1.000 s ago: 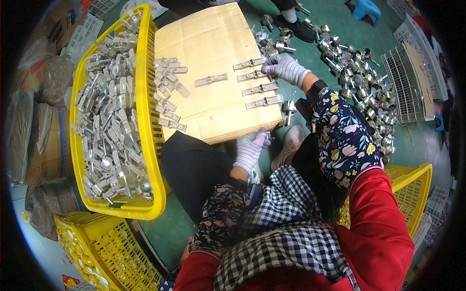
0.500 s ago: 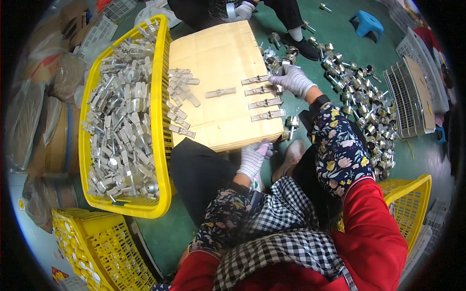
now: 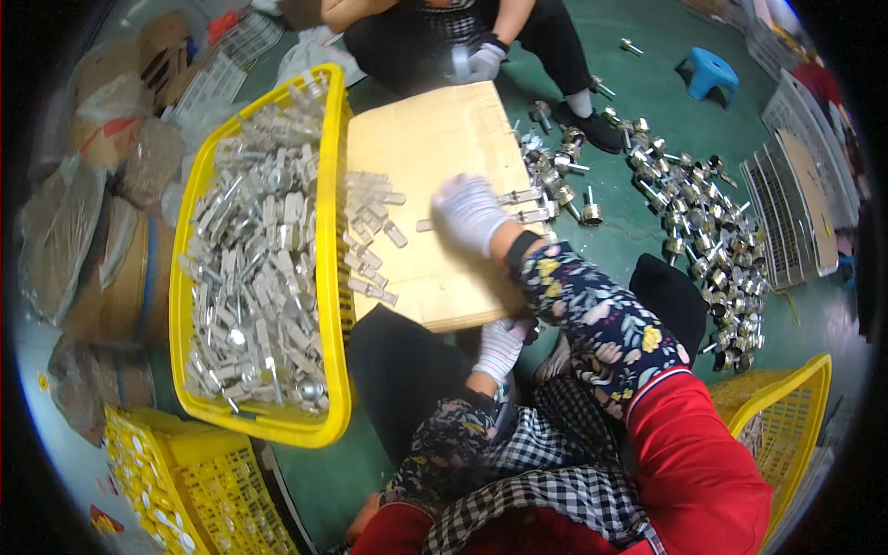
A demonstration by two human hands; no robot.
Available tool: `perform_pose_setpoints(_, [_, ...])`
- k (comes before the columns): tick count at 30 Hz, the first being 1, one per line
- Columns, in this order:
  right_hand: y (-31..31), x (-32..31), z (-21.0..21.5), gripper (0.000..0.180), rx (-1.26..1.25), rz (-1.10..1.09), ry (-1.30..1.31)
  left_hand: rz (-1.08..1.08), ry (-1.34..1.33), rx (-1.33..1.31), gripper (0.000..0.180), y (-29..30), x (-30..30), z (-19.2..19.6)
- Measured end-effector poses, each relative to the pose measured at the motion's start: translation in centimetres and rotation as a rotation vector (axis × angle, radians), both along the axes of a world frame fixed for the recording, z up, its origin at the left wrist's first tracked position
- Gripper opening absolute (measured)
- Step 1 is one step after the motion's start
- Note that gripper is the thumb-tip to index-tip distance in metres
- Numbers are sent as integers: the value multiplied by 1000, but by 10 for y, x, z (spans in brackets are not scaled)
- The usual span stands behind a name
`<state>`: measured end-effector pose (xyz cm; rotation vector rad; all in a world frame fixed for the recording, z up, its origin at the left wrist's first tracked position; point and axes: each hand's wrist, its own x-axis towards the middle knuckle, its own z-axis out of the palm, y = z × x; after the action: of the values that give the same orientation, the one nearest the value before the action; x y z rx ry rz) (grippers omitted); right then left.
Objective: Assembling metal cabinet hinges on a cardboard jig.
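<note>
My right hand (image 3: 470, 215), in a striped white glove, is over the wooden board (image 3: 416, 120), its fingers smeared by motion. Beside its fingertips lies a single grey metal clip (image 3: 425, 225). To its right, more clips (image 3: 520, 196) lie in a row along the board's right edge, partly hidden by my hand and forearm. My left hand (image 3: 499, 351), gloved too, is low at the board's near edge with its fingers curled round something dark that I cannot make out. A loose pile of clips (image 3: 370, 208) covers the board's left side.
A yellow basket (image 3: 338, 277) full of clip parts stands left of the board. Round metal parts with stems (image 3: 689, 222) are heaped on the green floor at right. A co-worker's gloved hand (image 3: 486, 61) is beyond the board. A blue stool (image 3: 709, 72) stands far right.
My right hand has moved left from the row of clips at the board's right edge to the middle of the board. My left hand stays at the near edge. The whole view has shifted slightly.
</note>
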<state>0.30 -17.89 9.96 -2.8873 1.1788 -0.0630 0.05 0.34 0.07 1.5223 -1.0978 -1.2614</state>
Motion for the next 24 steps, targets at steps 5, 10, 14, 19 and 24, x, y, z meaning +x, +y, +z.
perform_pose_setpoints(5, [-2,56,-11,23,198,36,160,-2,1,-67,33,9,15,-83])
perform_pose_setpoints(10, [-9,35,-22,21,191,27,97,112,521,79,14,-2,-5,-29])
perform_pose_setpoints(14, [-22,16,24,22,113,29,-219,101,241,89,19,1,3,-19])
perform_pose_setpoints(19, [-72,-78,24,24,756,-379,-1107,99,377,243,21,-1,0,-11])
perform_pose_setpoints(24, [-89,-117,-36,25,876,-604,-1137,121,354,285,22,1,-1,-5])
